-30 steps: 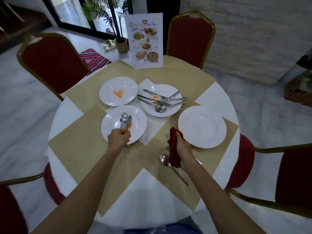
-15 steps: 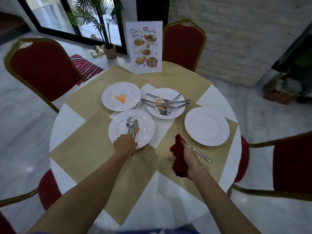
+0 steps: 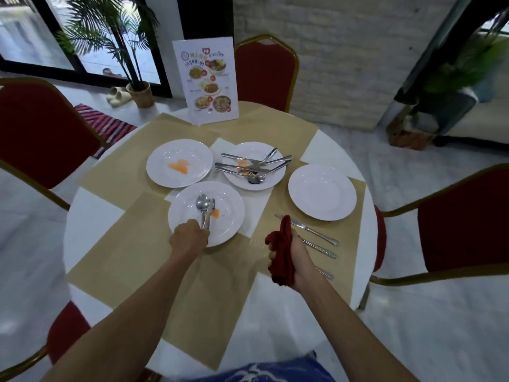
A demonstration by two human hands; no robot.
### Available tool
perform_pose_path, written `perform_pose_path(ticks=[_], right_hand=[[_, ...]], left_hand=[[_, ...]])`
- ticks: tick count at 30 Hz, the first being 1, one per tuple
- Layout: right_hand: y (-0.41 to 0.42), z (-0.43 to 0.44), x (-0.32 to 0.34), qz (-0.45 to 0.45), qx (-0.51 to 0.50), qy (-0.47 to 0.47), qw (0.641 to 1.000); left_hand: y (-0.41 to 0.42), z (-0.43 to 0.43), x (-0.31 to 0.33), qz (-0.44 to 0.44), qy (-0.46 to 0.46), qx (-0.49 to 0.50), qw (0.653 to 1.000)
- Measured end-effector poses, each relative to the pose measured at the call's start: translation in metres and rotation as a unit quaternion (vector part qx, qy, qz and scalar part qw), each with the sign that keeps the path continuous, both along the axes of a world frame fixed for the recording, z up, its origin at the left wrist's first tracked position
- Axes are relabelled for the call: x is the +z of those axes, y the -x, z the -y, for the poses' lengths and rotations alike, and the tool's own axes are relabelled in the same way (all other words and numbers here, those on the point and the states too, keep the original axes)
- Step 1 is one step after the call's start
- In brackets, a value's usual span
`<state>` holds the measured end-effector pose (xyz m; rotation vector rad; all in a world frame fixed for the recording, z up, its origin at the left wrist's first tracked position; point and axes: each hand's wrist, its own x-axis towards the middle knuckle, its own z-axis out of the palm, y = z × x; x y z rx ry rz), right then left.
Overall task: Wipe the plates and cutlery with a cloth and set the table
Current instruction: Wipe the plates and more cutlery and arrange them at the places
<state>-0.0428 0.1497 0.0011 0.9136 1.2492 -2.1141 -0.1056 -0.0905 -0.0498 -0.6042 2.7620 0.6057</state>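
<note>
The left grip (image 3: pixel 188 239), arm outstretched, holds the handles of a spoon (image 3: pixel 202 202) and a second utensil lying on the nearest plate (image 3: pixel 231 216). The right grip (image 3: pixel 296 255) clutches a red cloth (image 3: pixel 281 252), fist upright. On the worktop (image 3: pixel 91 224) we count four white plates, three smeared orange, plus three laid utensils (image 3: pixel 321 248) beside the right wrist and a menu stand (image 3: pixel 208 81) headed "MENU".

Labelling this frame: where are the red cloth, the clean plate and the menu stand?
red cloth (image 3: pixel 281 245): head view, bunched middle.
clean plate (image 3: pixel 322 192): head view, bare centre.
menu stand (image 3: pixel 206 81): head view, printed face.
</note>
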Motion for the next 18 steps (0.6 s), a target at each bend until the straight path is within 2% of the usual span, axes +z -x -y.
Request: perform_pose_path(ticks=[3,6,8,10,12,15,18], right_hand=[[-0.002,0.007,-0.007,0.018,-0.06,-0.007,0.998],[-0.003,0.014,-0.013,0.023,-0.109,0.017,0.994],[-0.001,0.02,-0.017,0.018,-0.102,0.02,0.994],[0.002,0.033,-0.022,-0.001,-0.052,0.003,0.999],[0.002,0.053,-0.019,-0.008,-0.006,-0.021,1.0],[0.002,0.073,-0.006,-0.067,0.017,-0.125,0.99],[0.017,0.059,0.001,-0.062,-0.061,-0.171,0.981]], left_hand=[[-0.01,0.005,0.003,-0.016,-0.093,0.024,0.995],[-0.032,-0.006,0.018,-0.05,-0.215,0.04,0.975],[-0.051,-0.022,0.031,-0.059,-0.314,0.061,0.946],[-0.07,-0.041,0.043,-0.061,-0.375,0.049,0.924],[-0.086,-0.06,0.047,-0.057,-0.369,-0.01,0.928],[-0.102,-0.076,0.045,-0.051,-0.335,-0.07,0.938],[-0.113,-0.071,0.047,-0.013,-0.351,-0.088,0.932]])
